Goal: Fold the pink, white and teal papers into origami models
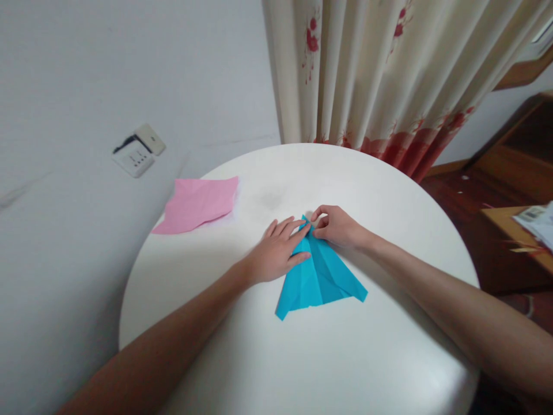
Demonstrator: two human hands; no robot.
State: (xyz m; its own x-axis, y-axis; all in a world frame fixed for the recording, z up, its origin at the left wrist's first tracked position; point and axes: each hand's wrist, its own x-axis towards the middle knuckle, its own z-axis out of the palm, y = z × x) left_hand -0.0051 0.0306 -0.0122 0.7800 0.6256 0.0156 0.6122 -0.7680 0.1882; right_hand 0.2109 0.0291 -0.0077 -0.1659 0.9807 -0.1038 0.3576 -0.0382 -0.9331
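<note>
A blue sheet of paper [322, 279], folded into a pointed triangle, lies in the middle of the round white table [302, 357]. My left hand [279, 251] rests flat on its left half, fingers spread toward the tip. My right hand [337, 226] pinches the pointed tip of the blue paper between thumb and fingers. A pink sheet of paper [199, 203], slightly creased, lies on the table's far left edge, apart from both hands.
A cream curtain with a red flower print [380, 75] hangs behind the table. A white wall socket [138, 151] sits on the wall at left. Wooden furniture [510, 167] and a wooden ledge with papers [533, 227] stand at right.
</note>
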